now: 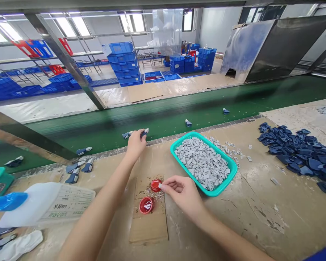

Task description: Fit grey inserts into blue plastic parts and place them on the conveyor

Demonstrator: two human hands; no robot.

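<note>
Over the near edge of the green conveyor belt, my left hand (136,142) is closed on a navy plastic part (143,136) with a whitish tip. Another navy part (125,135) lies on the belt just left of it. My right hand (181,190) pinches a small light-grey plastic piece (160,186) at the rim of a red cap-like dish (155,185). Nearer me, a second red dish (146,205) holds shiny liquid. Both dishes sit on a stained cardboard piece (149,230). Beside my right hand, a teal basket (235,169) is filled with similar grey pieces.
A green conveyor belt (163,123) crosses ahead, carrying several navy parts. Navy pieces (301,150) are heaped at right. At left lie a white jug (46,203) and several navy parts (74,170). A metal post (67,65) rises beyond the belt; blue crates (123,63) stand behind.
</note>
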